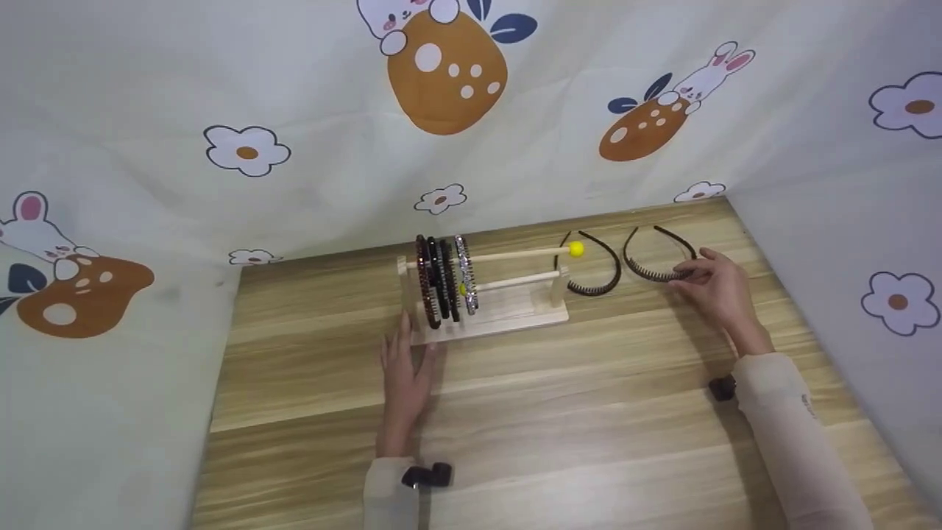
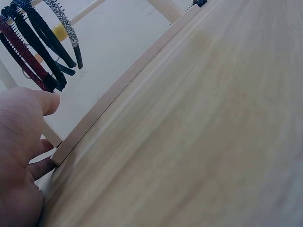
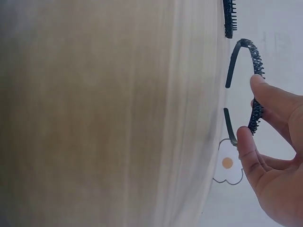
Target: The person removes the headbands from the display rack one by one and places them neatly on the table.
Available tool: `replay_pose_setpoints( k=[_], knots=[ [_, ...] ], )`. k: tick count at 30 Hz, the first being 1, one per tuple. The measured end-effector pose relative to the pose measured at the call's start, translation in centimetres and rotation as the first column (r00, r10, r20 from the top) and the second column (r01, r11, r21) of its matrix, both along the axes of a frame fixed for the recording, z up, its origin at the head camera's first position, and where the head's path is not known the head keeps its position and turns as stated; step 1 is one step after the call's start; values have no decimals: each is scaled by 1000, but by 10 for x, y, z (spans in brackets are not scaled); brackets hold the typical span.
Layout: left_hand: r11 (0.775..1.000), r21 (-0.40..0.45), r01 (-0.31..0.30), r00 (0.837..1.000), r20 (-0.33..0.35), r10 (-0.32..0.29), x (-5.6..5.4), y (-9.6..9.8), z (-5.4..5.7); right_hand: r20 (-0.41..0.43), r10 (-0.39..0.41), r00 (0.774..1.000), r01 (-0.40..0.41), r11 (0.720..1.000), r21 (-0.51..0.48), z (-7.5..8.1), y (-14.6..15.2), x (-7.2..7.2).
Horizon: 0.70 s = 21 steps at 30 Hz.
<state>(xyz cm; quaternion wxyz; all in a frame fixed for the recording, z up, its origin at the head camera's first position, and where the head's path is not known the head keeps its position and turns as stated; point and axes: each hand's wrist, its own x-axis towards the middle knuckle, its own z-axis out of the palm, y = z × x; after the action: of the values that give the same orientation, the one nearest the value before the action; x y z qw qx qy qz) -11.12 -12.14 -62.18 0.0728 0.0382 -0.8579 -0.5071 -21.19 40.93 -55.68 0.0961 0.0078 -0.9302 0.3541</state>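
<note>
A pale wooden rack [image 1: 508,318] stands near the back of the table, with several headbands hanging on its upper rod. One of these is a silver glittery headband [image 1: 466,276], and a dark red headband [image 1: 425,283] hangs at the left end. My left hand [image 1: 405,375] is at the rack's left end, fingers extended; in the left wrist view its fingertips meet the base corner [image 2: 59,156]. On the right, my right hand [image 1: 717,291] holds a dark toothed headband [image 1: 647,274] by its right side, thumb and fingers on either side of the band [image 3: 256,116].
A second dark toothed headband [image 1: 611,283] lies just right of the rack, partly behind its yellow-tipped rod [image 1: 577,249]. The rack also has a lower rod [image 1: 519,280]. A printed cloth wall [image 1: 316,199] borders the wood-grain table [image 1: 515,427] at the back and sides.
</note>
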Motion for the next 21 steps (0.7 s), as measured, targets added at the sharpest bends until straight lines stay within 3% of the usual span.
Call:
replay_pose_setpoints(
  k=[21],
  knots=[
    [1000,4,0,1000,-16,0,-1,1,0,151,82,985,-94,993,72,-8,5,-8]
  ],
)
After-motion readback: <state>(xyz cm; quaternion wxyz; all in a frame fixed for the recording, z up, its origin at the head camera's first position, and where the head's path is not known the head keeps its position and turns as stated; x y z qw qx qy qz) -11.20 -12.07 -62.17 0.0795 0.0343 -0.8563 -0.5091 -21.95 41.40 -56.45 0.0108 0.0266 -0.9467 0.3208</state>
